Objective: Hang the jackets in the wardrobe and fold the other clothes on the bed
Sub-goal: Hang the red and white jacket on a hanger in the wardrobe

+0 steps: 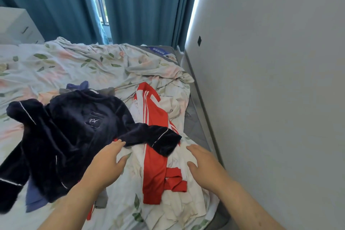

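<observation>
A dark navy velvet top [74, 123] with white piping lies spread over the left part of the bed. One of its sleeves crosses a red and white striped garment [155, 166] that lies crumpled to the right. My left hand [108, 164] reaches forward with relaxed fingers, fingertips at the navy sleeve's edge. My right hand [203, 162] hovers open above the white part of the red and white garment. Blue [33, 200] and grey [101, 200] clothes peek out from under the navy top.
The bed carries a rumpled floral sheet [84, 65], with bare grey mattress [194, 127] along its right edge. A grey wall [270, 80] runs close on the right. Teal curtains [145, 5] hang behind the bed, and a white cabinet [16, 24] stands far left.
</observation>
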